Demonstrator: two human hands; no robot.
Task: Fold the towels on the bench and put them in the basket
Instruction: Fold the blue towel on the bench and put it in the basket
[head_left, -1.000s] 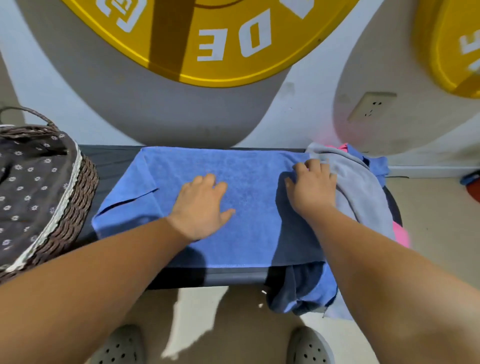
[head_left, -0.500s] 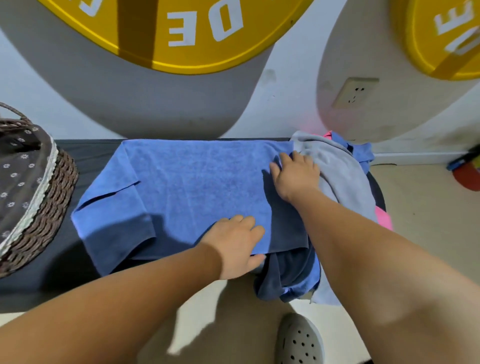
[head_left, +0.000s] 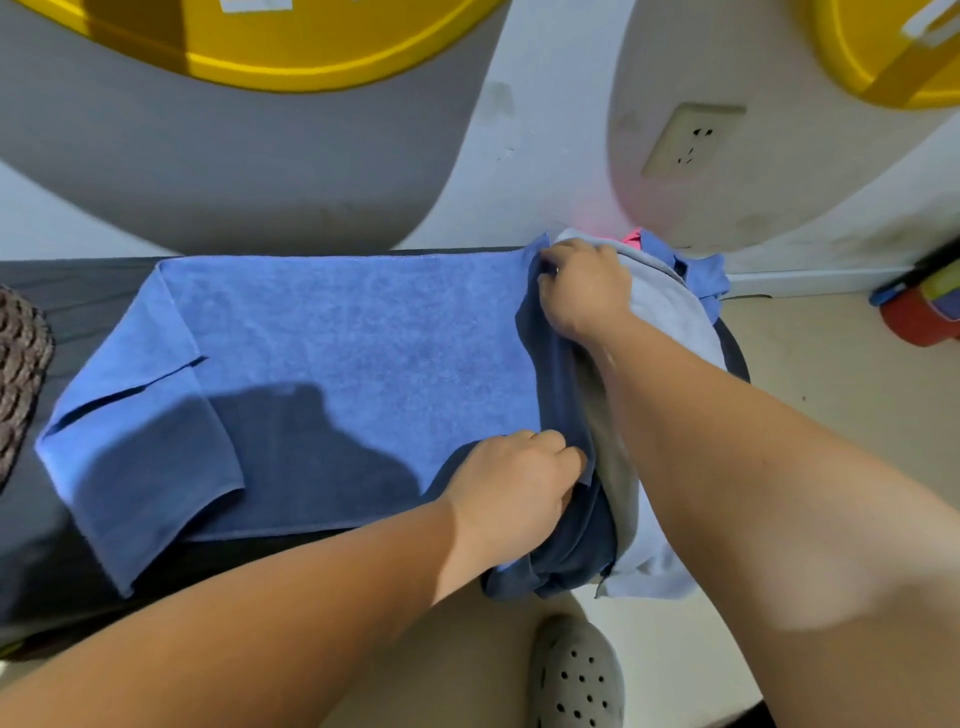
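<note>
Blue towel (head_left: 337, 353) lies flat along the dark bench (head_left: 78, 280), left end folded over and near edge overhanging. Left hand (head_left: 511, 488) pinches its near right corner, right hand (head_left: 584, 291) pinches the far right corner. Grey towel (head_left: 670, 312) heaped just beside, at bench's right end. Basket (head_left: 18, 364) at left edge, apart. Wall close behind; floor open in front.

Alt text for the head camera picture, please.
A person's left hand and right hand grip the right end of a blue towel spread on a dark bench, at its near and far corners. A grey towel lies heaped beside it.
</note>
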